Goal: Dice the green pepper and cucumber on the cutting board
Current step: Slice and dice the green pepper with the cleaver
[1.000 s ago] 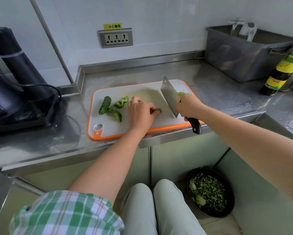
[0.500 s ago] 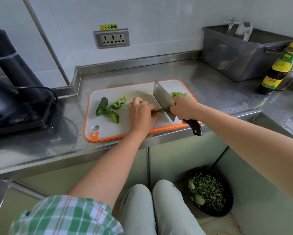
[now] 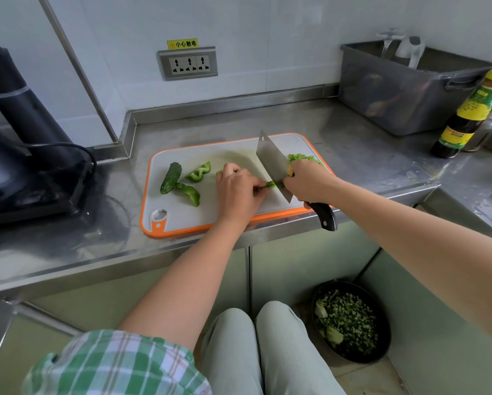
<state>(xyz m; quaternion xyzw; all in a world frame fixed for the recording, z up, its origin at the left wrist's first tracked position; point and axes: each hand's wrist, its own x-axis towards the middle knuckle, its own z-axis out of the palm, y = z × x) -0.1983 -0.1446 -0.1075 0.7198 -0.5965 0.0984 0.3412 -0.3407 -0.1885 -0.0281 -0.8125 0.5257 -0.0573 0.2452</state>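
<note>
An orange-rimmed grey cutting board [image 3: 182, 223] lies on the steel counter. On its left part lie a piece of cucumber [image 3: 170, 177] and two green pepper pieces [image 3: 198, 173] [image 3: 190, 193]. My left hand [image 3: 239, 192] pinches a thin pepper strip [image 3: 270, 184] against the board. My right hand [image 3: 307, 183] grips the black handle of a cleaver [image 3: 273, 166], whose edge stands on the strip just right of my left fingertips. A pile of diced green pepper [image 3: 301, 157] sits behind my right hand, partly hidden.
A grey plastic tub [image 3: 404, 92] stands at the back right, with a dark sauce bottle [image 3: 469, 115] beside it. A black appliance with a cord [image 3: 25, 155] fills the left counter. On the floor sits a black bowl of chopped greens [image 3: 350, 320].
The cleaver came down from a raised position to the pepper strip next to my left fingertips. My left hand keeps hold of the strip.
</note>
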